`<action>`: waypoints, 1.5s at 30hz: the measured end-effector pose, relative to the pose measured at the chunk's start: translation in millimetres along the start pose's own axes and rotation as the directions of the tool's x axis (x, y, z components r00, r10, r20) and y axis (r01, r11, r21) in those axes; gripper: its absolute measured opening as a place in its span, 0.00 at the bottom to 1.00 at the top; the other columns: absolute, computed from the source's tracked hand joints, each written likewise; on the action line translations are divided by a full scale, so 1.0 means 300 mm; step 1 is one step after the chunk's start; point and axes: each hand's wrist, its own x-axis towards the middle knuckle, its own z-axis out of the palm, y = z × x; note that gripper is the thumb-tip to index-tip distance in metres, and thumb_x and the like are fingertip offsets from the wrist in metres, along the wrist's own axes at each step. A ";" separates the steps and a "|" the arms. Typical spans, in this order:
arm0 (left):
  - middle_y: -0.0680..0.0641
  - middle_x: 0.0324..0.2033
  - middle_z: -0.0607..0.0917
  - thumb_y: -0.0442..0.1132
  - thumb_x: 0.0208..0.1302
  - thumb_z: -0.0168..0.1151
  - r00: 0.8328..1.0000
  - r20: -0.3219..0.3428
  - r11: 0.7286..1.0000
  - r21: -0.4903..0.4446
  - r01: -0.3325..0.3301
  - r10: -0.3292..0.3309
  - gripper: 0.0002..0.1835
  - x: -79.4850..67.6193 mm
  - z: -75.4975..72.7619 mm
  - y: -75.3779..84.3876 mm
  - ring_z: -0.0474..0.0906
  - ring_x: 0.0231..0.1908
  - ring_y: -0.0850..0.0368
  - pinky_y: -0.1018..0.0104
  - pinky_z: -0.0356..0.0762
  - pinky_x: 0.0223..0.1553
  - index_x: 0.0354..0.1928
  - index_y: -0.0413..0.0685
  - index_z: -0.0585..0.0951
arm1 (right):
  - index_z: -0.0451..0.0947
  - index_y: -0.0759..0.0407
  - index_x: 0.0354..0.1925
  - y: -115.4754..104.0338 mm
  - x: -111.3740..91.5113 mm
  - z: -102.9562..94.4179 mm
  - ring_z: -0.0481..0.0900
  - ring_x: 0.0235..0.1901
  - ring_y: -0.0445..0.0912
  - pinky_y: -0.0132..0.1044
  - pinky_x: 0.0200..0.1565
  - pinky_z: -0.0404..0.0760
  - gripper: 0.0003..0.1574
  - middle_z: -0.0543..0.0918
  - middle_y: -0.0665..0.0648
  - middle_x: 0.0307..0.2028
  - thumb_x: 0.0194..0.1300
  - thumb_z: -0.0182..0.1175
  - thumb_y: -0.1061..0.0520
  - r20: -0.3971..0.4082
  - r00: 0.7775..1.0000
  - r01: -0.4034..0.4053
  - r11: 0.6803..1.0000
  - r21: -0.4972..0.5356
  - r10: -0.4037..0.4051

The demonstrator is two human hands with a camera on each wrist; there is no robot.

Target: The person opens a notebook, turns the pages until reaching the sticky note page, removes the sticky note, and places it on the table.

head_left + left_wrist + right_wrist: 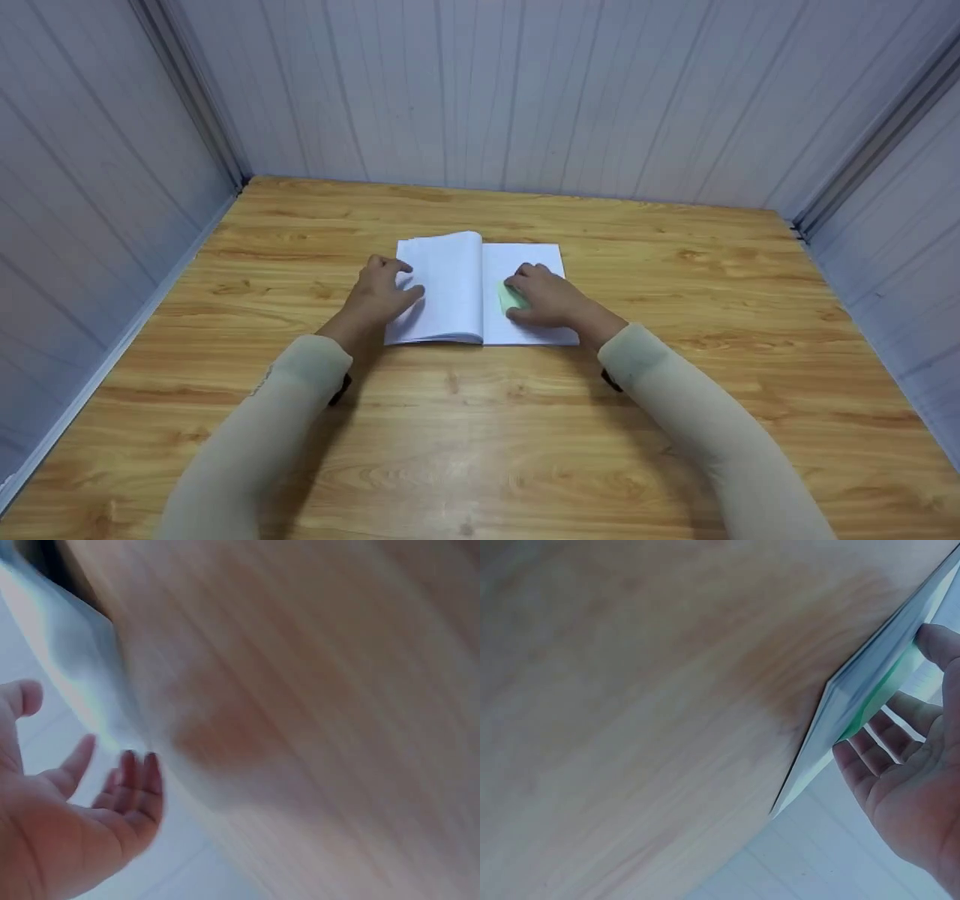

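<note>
An open notebook point(450, 289) with white pages lies on the wooden table, its left-hand pages bulging toward the fold. On its right page is a small pale green sticky note point(511, 297). My right hand point(547, 297) holds the note, thumb at its near edge and fingers at its far edge; the palm hides its right part. In the right wrist view, the green note point(870, 705) spans between thumb and fingertips, close over the page. Above the left page's outer edge, my left hand point(381, 291) hovers with thumb and fingers spread apart, holding nothing.
The wooden table point(465, 435) extends around the notebook on all sides. Pale panelled walls point(480, 97) stand behind it and to the left and right. Light sleeves cover both forearms, with a dark band showing beneath each cuff.
</note>
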 end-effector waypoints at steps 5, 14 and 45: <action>0.45 0.63 0.65 0.59 0.58 0.58 0.996 0.018 0.994 0.070 -0.083 0.082 0.33 0.007 0.038 0.065 0.61 0.63 0.46 0.48 0.64 0.63 0.63 0.52 0.70 | 0.70 0.59 0.64 0.004 0.002 0.000 0.69 0.55 0.53 0.47 0.58 0.70 0.37 0.72 0.60 0.58 0.63 0.57 0.41 0.002 1.000 -0.012 1.000 -0.009 0.012; 0.48 0.74 0.54 0.66 0.53 0.60 0.929 0.272 0.907 0.270 -0.322 0.249 0.49 0.032 0.096 0.137 0.50 0.73 0.46 0.46 0.55 0.69 0.74 0.57 0.56 | 0.72 0.55 0.62 0.001 0.006 -0.002 0.69 0.55 0.53 0.48 0.59 0.70 0.32 0.72 0.60 0.55 0.64 0.59 0.42 -0.006 0.999 -0.036 0.999 0.017 0.036; 0.46 0.74 0.57 0.68 0.54 0.58 0.912 0.379 0.869 0.386 -0.310 0.157 0.49 0.049 0.106 0.116 0.51 0.73 0.44 0.44 0.52 0.70 0.74 0.55 0.57 | 0.79 0.63 0.50 0.006 0.012 -0.022 0.81 0.46 0.52 0.45 0.50 0.78 0.16 0.83 0.61 0.45 0.65 0.57 0.61 -0.298 0.952 -0.030 0.988 0.148 0.073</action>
